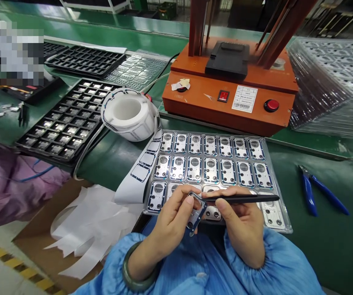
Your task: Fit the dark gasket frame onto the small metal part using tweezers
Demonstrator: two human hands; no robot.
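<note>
Plate (196,216) pinched in my left hand (171,215); my right hand (244,221) grips black tool (250,199), tip near left thumb (189,200). Possible scratch if the tip slips.

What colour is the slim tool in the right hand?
The slim tool is black; it shows best in the head view.

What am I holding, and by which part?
Left hand: small blue-edged plate, by its upper left edge. Right hand: slim black tool, by the half nearer the plate.
</note>
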